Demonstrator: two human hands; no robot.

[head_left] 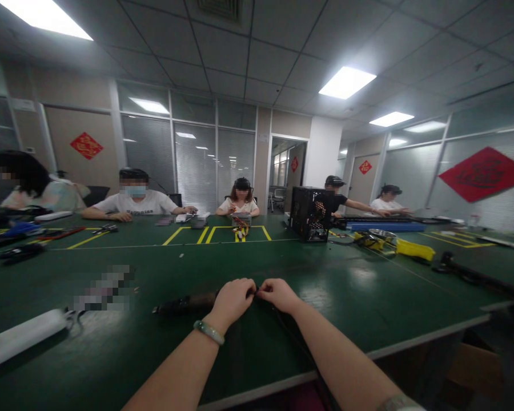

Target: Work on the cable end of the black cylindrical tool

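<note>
A dark electric screwdriver (pixel 188 303), long and slim, lies on the green table with its metal tip (pixel 155 311) pointing left. My left hand (pixel 236 297) is closed around its rear end, which the fingers hide. Close beside it, my right hand (pixel 278 294) pinches the end of a black cable (pixel 288 325) between thumb and fingers. The two hands almost meet over a small dark part at the screwdriver's rear. From there the cable runs under my right forearm towards the near table edge.
A white power strip (pixel 25 337) lies at the left, near a blurred-out flat item (pixel 105 291). Across the green table (pixel 338 308) stand a black computer case (pixel 310 214) and yellow-wrapped parts (pixel 414 250). Several people sit along the far side.
</note>
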